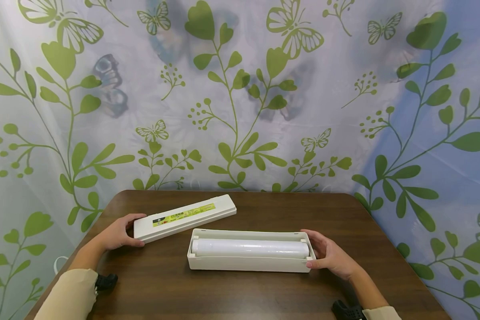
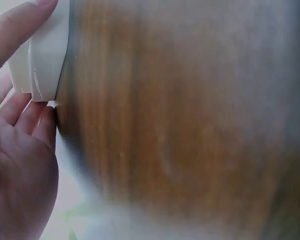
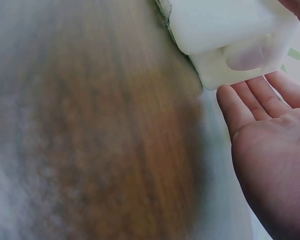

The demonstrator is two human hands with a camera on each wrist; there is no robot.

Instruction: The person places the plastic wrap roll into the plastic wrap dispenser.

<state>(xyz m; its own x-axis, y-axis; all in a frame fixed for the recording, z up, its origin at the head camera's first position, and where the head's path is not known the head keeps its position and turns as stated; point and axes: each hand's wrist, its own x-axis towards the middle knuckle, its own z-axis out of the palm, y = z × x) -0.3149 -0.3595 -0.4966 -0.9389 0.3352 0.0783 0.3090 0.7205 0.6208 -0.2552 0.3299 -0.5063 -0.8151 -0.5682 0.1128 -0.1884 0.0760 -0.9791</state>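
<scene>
In the head view a long white lid (image 1: 202, 219) with a yellow-green label (image 1: 184, 214) lies slanted on the left part of the table. My left hand (image 1: 118, 233) grips its left end, thumb on the near side and fingers on the far side. Right of it sits a white open-topped plastic wrap box (image 1: 248, 264), with a roll of plastic wrap (image 1: 250, 247) lying lengthwise inside. My right hand (image 1: 335, 258) holds the box's right end between thumb and fingers. The left wrist view shows the lid's end (image 2: 50, 60); the right wrist view shows the box's end (image 3: 230, 30).
A brown wooden table (image 1: 224, 295) with rounded far corners carries both pieces. Behind it hangs a pale curtain (image 1: 240, 111) printed with green leaves and butterflies. Black bands (image 1: 106, 282) sit on both wrists. A white loop (image 1: 58, 264) shows beside the table's left edge.
</scene>
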